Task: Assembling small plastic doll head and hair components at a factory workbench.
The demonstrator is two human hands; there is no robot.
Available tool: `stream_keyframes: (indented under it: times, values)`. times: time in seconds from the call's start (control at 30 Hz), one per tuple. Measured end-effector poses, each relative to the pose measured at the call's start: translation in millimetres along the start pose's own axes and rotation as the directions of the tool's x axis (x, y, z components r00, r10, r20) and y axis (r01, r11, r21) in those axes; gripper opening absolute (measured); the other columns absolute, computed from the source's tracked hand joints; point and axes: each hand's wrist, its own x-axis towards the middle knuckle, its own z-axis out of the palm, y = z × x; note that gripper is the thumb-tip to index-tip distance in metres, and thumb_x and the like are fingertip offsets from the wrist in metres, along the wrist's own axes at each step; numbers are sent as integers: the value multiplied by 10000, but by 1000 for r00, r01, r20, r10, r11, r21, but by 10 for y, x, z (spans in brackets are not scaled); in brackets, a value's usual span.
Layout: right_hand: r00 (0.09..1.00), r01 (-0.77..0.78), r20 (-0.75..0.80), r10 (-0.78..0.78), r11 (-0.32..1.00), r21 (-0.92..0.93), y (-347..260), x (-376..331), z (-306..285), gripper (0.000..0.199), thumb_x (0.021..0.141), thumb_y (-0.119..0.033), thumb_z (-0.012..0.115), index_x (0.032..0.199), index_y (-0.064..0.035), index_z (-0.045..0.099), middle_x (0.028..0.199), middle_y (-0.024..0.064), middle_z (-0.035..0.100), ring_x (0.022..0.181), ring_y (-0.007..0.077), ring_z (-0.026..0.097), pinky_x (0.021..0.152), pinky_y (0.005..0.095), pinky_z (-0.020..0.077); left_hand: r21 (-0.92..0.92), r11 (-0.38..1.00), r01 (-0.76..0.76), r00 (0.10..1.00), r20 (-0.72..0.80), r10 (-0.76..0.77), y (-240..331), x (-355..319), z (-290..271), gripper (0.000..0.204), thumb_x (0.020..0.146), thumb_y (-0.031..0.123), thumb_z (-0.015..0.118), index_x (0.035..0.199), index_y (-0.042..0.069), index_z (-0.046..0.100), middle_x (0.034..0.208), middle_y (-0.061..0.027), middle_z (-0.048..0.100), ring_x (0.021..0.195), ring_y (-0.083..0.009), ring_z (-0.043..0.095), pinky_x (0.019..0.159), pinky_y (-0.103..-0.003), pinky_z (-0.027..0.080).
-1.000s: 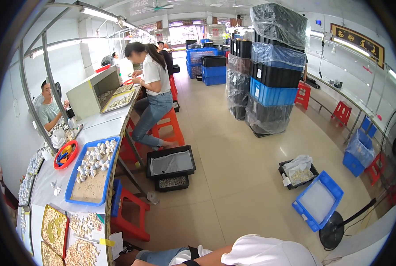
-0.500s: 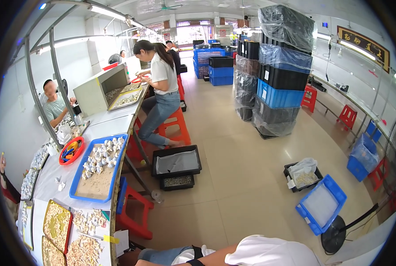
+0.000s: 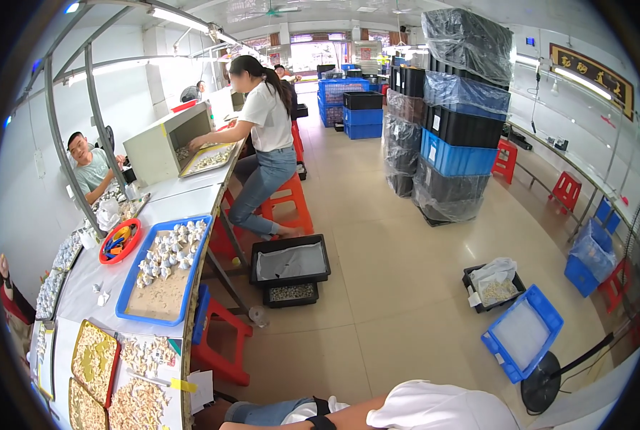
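Observation:
Neither of my hands shows in the head view. Along the lower edge lies a bare forearm (image 3: 356,414) with a black wristband and a white sleeve (image 3: 442,407). Its hand is outside the picture, and I cannot tell for certain whose arm it is. Denim shorts (image 3: 270,411) show beside it. Closest on the worktable (image 3: 177,203) are a red-edged tray (image 3: 94,358) of small pale pieces, another tray (image 3: 85,407) below it, and loose pale pieces (image 3: 137,403). A knife-like tool (image 3: 148,378) with a yellow end lies among them. Farther along, a blue tray (image 3: 155,301) holds white figure-like pieces on sand.
A red basket (image 3: 121,241) of tools stands on the table. A co-worker (image 3: 270,118) sits on an orange stool (image 3: 291,204); another person (image 3: 91,168) is across the table. Black crates (image 3: 291,259), a blue crate (image 3: 522,333), a fan base (image 3: 541,383) and stacked bins (image 3: 460,129) occupy the floor.
The seated co-worker's arm has stretched from near the chest toward the box on the table. The whole view has shifted slightly. No hand of mine appears in either frame.

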Motion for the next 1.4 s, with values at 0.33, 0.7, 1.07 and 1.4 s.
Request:
stream_keyframes:
  times: [0.33,0.7,1.07,1.4]
  values:
    - [936,-351,117,331,893,282,56,-86,-129,281,863,-264,580,749,-9,606,515,-16,398,415,73,290,402,238,222,303,891,-339,940,142,309,-109,24,-108,231,885,194,547,1042,26,562,952,-149,571,801,-279,569,667,-338,469]
    - [953,-283,117,280,959,9,310,-244,-304,309,901,-188,465,638,-35,520,500,-11,447,399,80,335,424,217,275,477,732,-486,871,328,365,-221,46,-57,144,873,164,551,923,48,622,852,-109,596,734,-274,576,617,-364,463]
    - [635,-593,46,771,448,669,328,-193,-276,340,904,-246,446,616,-73,502,449,-17,429,372,90,371,387,212,293,525,776,-350,926,317,204,-234,3,22,130,862,93,520,936,44,615,879,-123,589,780,-294,571,652,-380,463]
    - [608,-589,37,793,420,691,399,-197,-296,356,905,-247,434,600,-73,492,442,-23,396,372,87,337,387,213,276,368,916,-159,948,316,38,-219,6,23,120,861,69,527,948,14,588,885,-158,563,809,-327,559,686,-381,461]
